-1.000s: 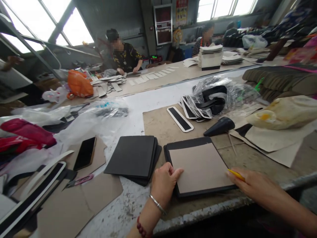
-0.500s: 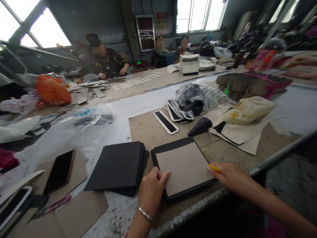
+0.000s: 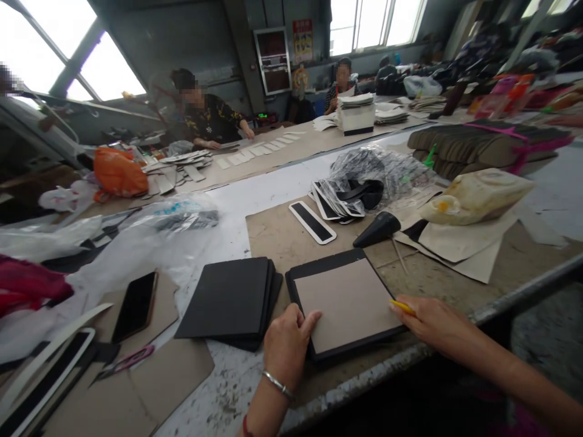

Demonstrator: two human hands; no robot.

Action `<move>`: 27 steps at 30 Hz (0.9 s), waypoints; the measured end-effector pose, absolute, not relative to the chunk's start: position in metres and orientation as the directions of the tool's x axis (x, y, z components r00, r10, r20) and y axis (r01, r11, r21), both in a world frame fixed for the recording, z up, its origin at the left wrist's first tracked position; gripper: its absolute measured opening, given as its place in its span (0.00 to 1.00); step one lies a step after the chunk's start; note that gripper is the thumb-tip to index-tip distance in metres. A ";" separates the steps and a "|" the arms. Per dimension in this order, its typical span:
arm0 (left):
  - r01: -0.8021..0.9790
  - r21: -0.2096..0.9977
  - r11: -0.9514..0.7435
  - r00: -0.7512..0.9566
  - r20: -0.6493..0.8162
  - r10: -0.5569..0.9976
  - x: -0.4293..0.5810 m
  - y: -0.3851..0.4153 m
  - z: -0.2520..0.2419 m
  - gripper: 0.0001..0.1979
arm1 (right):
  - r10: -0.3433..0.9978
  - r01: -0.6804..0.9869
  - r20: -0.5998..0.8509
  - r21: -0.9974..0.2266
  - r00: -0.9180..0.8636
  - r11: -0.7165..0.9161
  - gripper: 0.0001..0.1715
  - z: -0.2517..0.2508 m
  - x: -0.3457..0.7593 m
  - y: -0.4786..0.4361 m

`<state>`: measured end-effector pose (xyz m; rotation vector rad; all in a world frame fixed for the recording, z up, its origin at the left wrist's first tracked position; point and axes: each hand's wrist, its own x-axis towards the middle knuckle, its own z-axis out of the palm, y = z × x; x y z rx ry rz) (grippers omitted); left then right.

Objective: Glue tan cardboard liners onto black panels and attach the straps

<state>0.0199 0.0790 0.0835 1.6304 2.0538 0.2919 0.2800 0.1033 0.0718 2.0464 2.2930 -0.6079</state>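
A beige square sheet [image 3: 344, 303] lies on a stack of black panels [image 3: 319, 264], whose dark border shows around it. My left hand [image 3: 286, 340] is at the stack's left edge, thumb on the sheet's edge and fingers curled in. In my right hand [image 3: 432, 318] is a slim yellow pen-like tool [image 3: 403, 308], its tip at the sheet's right edge; most of the tool is hidden by the fingers. Left of my left hand sits a second stack of black panels [image 3: 228, 297], slightly fanned.
Behind the stack are a black cone-shaped bottle [image 3: 377, 229], a white-rimmed black strip [image 3: 313, 223] and clear plastic wrap [image 3: 387, 167]. A phone [image 3: 134, 306] and pink-handled snips [image 3: 130, 359] lie left. A stained bag [image 3: 478, 197] is at right. A co-worker [image 3: 207, 118] sits across.
The whole view has shifted, so the table items appear further right. Both hands keep their places on the stack. The co-worker across has lowered and reached out their arms.
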 end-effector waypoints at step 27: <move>0.619 0.296 -0.727 0.761 0.004 0.649 0.048 0.131 0.081 0.27 | 0.917 0.994 -0.387 -0.091 -0.093 0.062 0.16 0.106 0.258 0.099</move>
